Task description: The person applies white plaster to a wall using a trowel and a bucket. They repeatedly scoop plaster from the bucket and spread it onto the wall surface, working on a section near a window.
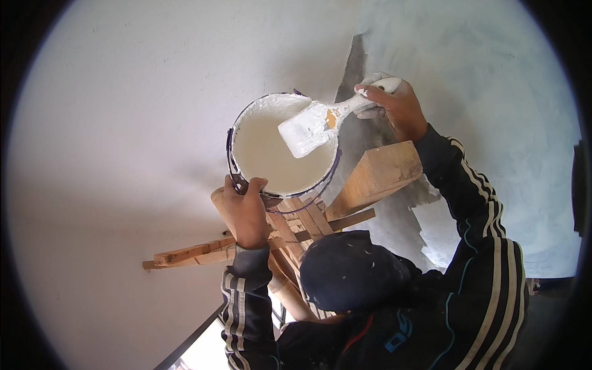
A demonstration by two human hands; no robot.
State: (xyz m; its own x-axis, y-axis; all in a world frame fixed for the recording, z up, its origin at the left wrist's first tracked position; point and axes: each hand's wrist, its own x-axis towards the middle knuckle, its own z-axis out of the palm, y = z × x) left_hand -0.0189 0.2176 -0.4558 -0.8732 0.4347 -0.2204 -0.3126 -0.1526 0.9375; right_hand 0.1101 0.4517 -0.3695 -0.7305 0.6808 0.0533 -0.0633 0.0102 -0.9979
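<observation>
A round bucket (242, 123) with a dark rim edge holds off-white paint (265, 163), and white smears coat its inner wall. At its near left rim, my left hand (248, 216) grips the edge, with the thumb over the top. My right hand (399, 110) is closed around the handle of a wide paintbrush (305, 131). The brush head is thick with white paint and hangs tilted over the bucket's opening. From this angle I cannot tell whether its tip touches the paint.
Rough wooden boards (299, 228) cross below the bucket. A thick wooden post (390, 168) rises close to my right forearm. A white wall (123, 135) fills the left; a pale bluish surface (499, 117) is on the right, with a dark grey strip (356, 139) between. A dark cap (348, 271) shows between my arms.
</observation>
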